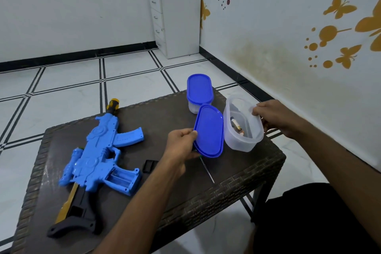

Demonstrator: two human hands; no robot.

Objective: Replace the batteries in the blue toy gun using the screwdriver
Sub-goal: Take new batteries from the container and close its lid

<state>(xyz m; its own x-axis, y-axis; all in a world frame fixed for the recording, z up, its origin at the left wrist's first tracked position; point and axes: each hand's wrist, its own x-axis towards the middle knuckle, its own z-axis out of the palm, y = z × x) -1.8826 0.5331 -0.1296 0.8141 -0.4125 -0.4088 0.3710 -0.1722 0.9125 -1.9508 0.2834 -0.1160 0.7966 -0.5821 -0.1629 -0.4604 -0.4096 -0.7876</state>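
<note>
The blue toy gun (pixel 99 154) lies on the left of the dark table (pixel 237 183), its battery compartment (pixel 120 178) open in the grip. A small black cover (pixel 148 166) rests beside it. My left hand (pixel 181 146) holds a blue lid (pixel 209 131), tilted up off the table. My right hand (pixel 276 117) grips the rim of a clear plastic container (pixel 244 128), tipped toward me, with batteries (pixel 237 127) inside. The screwdriver's thin metal shaft (pixel 207 169) lies on the table below the lid; its handle is mostly hidden by my left hand.
A second clear container with a blue lid (pixel 199 90) stands at the table's far edge. A white drawer unit (pixel 175 22) sits in the room's corner. The wall runs close along the right. Tiled floor surrounds the table.
</note>
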